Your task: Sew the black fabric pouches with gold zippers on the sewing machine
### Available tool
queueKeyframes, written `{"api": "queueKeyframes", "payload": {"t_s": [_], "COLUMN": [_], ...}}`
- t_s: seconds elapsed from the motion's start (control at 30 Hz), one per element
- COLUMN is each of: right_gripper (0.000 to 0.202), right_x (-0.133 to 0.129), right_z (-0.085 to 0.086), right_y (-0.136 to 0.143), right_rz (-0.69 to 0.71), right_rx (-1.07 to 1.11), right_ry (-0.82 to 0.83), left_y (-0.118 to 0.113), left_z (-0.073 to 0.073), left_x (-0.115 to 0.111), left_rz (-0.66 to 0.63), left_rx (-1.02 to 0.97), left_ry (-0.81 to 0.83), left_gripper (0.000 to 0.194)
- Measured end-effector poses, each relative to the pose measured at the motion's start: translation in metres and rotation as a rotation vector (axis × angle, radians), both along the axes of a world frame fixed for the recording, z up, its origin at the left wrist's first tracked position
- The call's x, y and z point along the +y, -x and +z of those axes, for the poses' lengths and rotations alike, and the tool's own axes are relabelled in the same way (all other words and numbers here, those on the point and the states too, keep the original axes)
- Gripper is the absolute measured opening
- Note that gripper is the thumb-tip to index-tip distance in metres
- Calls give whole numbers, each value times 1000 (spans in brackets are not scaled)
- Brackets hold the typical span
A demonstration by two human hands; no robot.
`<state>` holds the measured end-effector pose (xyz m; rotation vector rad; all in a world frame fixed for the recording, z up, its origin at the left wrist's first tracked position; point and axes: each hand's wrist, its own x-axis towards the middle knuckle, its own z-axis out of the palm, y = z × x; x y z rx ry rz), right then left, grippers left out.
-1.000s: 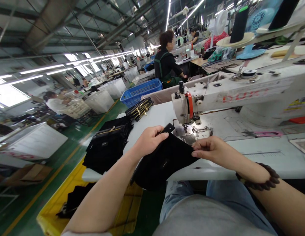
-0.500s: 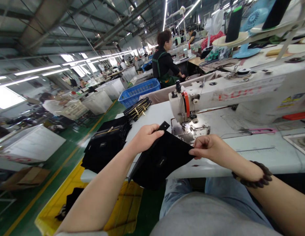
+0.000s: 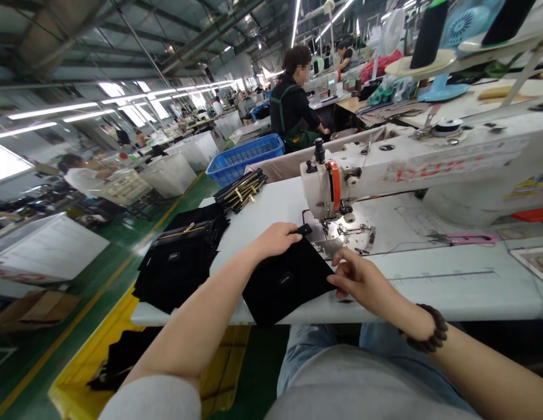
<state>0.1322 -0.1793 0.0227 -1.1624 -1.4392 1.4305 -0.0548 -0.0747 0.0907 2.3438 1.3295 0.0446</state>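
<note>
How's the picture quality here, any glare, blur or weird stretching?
Head view: glare on the shiny metal plate under the needle; the bright window at far left is blown out; the matte black fabric panel loses nearly all surface detail; the white rectangular bin at left looks stretched and soft; distant workstations are blurred.

Over at the sewing machine (image 3: pixel 328 186), both hands are on a black fabric panel (image 3: pixel 282 280) with a small label, just in front of the needle area. The left hand (image 3: pixel 275 239) grips its upper edge by a dark strip (image 3: pixel 303 230); the right hand (image 3: pixel 352 277) pinches the corner nearest it. Pink-handled scissors (image 3: pixel 470 239) lie on the table, right of the machine's needle. Left of the machine sit a stack of black pieces (image 3: pixel 179 262) and, nearer it, what look like zippers (image 3: pixel 242 189), though they blur together. Beyond those, left of the machine, stands a blue basket (image 3: pixel 245 158).
</note>
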Motion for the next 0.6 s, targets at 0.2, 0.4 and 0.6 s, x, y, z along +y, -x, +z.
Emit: {"api": "queueKeyframes", "payload": {"t_s": [0.2, 0.4, 0.6], "right_gripper": [12, 31, 33], "right_x": [20, 40, 65], "right_z": [-24, -7, 0], "right_y": [-5, -37, -42], "right_rz": [72, 422, 700], "right_rx": [-209, -483, -889], "right_ry": [-77, -388, -1181], "left_y": [-23, -31, -33], "left_z": [-41, -54, -53], "left_x": [28, 40, 40], "left_rz": [-56, -96, -96], "left_rx": [104, 129, 143], "left_ry": [55, 84, 91], "left_gripper": [22, 24, 23]}}
